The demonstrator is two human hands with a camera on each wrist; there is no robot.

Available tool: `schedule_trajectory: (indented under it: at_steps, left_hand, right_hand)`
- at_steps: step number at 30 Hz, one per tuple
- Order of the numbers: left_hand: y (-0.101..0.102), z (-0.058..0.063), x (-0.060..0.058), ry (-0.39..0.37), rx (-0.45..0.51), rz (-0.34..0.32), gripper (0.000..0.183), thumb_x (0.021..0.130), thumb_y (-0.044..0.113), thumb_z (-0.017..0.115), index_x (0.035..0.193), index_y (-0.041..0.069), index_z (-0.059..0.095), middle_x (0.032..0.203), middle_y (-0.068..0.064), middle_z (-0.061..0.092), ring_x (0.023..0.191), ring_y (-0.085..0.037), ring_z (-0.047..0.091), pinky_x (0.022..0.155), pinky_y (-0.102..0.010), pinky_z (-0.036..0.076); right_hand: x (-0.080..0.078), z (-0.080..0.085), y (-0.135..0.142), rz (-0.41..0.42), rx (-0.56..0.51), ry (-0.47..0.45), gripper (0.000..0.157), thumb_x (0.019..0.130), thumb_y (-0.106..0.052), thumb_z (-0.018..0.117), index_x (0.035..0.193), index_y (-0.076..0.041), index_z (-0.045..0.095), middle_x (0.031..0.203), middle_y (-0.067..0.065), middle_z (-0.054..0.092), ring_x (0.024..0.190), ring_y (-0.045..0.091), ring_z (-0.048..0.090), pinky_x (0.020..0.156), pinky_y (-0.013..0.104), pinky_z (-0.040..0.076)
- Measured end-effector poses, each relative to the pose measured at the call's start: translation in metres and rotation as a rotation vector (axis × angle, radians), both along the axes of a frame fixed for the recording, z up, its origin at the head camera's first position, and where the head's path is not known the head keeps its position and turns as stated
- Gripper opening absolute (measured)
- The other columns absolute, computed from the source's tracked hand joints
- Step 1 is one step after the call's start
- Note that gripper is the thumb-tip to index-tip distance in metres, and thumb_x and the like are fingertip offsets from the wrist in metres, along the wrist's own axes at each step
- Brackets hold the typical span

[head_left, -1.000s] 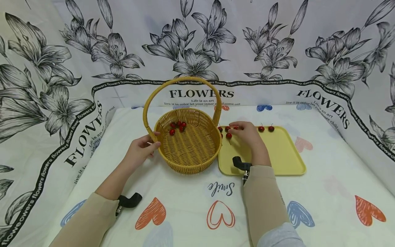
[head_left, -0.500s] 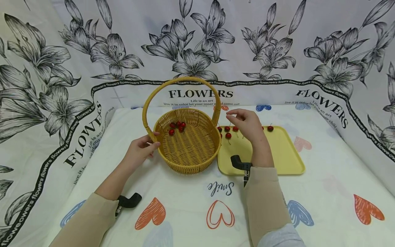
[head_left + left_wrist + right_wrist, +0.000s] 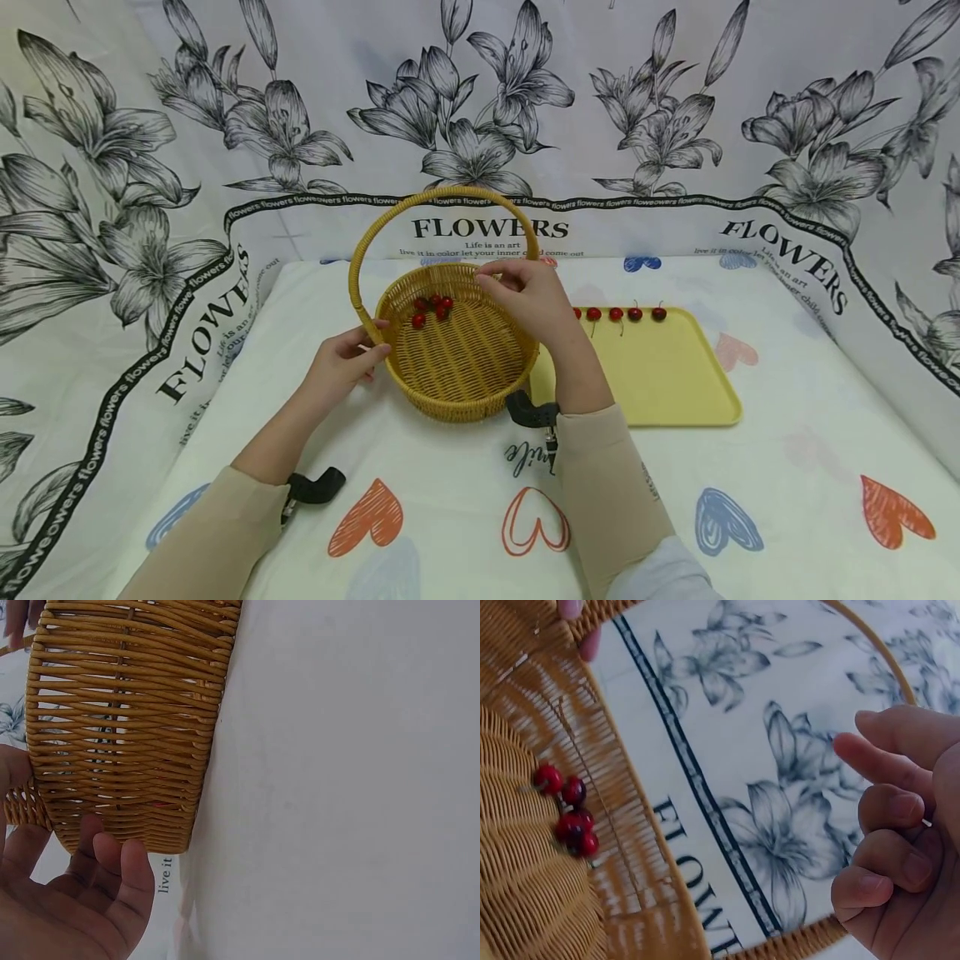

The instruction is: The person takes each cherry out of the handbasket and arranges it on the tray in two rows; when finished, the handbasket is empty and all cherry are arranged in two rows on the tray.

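A yellow wicker basket (image 3: 457, 408) with a tall arched handle stands in the middle of the table. My left hand (image 3: 341, 367) grips it on the left, thumb and fingers around the foot of the handle at the rim. Several red cherries (image 3: 417, 320) lie in the basket's left back part. Over the right side of its rim hangs my right hand (image 3: 528, 300). In the right wrist view nothing shows between its thumb and forefinger; the other fingers (image 3: 889, 855) are loosely curled. More cherries (image 3: 616, 314) line the back edge of the yellow tray (image 3: 675, 375).
The tray sits against the basket's right side, its left end partly hidden by my right forearm. A white cloth (image 3: 450, 517) with printed hearts covers the table. Behind rises a flower-printed curtain (image 3: 480, 100).
My right hand has lifted off the cherries on the tray and moved left over the basket. The left hand, the basket and its cherries have stayed put.
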State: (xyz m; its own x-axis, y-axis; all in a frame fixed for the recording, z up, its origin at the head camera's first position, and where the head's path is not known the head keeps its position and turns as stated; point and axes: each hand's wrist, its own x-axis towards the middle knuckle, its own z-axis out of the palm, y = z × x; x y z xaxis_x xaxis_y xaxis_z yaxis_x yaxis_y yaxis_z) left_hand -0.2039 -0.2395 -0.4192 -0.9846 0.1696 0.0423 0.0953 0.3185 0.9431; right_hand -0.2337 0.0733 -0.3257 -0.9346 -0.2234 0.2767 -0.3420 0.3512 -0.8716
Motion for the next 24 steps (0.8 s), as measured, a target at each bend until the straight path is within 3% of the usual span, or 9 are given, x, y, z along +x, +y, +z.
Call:
schedule_trajectory:
  at_steps: [4,8,11,16,24]
  left_hand:
    - [0.002,0.001,0.000,0.002,0.008,-0.008,0.046,0.102,0.026,0.068,0.142,0.005,0.059,0.112,-0.016,0.063,0.075,-0.024,0.059,0.067,-0.033,0.059]
    - [0.001,0.000,-0.001,0.001,-0.001,-0.006,0.045,0.102,0.028,0.068,0.141,0.008,0.061,0.112,-0.016,0.063,0.075,-0.025,0.059,0.068,-0.034,0.059]
    - [0.001,0.000,-0.001,0.003,-0.006,-0.008,0.044,0.102,0.029,0.068,0.141,0.009,0.061,0.113,-0.015,0.063,0.075,-0.026,0.059,0.068,-0.034,0.059]
    - [0.002,0.001,-0.001,0.007,-0.006,-0.012,0.044,0.102,0.027,0.068,0.141,0.008,0.061,0.113,-0.015,0.062,0.076,-0.027,0.060,0.067,-0.033,0.058]
    - [-0.001,0.000,-0.001,0.029,-0.007,-0.008,0.042,0.102,0.025,0.068,0.140,0.008,0.062,0.109,-0.013,0.062,0.077,-0.031,0.060,0.066,-0.034,0.058]
  right_hand:
    - [-0.007,-0.001,-0.023,0.052,0.056,-0.020,0.025,0.100,-0.032,0.071,0.115,-0.013,0.078,0.068,0.003,0.040,0.063,0.019,0.036,0.059,0.033,0.032]
    - [-0.017,-0.007,-0.049,0.096,0.193,-0.044,0.025,0.101,-0.032,0.069,0.117,-0.015,0.077,0.077,0.003,0.051,0.067,0.018,0.042,0.060,0.032,0.037]
    - [-0.023,-0.014,-0.068,0.115,0.276,-0.079,0.024,0.102,-0.031,0.068,0.118,-0.016,0.076,0.092,0.001,0.062,0.077,0.016,0.052,0.067,0.031,0.044]
    - [-0.033,-0.024,-0.092,0.122,0.318,-0.187,0.025,0.102,-0.030,0.067,0.120,-0.015,0.075,0.115,-0.002,0.066,0.097,0.017,0.060,0.080,0.034,0.051]
    - [-0.047,-0.035,-0.113,0.164,0.388,-0.332,0.040,0.102,-0.026,0.066,0.138,-0.008,0.064,0.104,0.003,0.070,0.096,0.017,0.065,0.087,0.033,0.052]
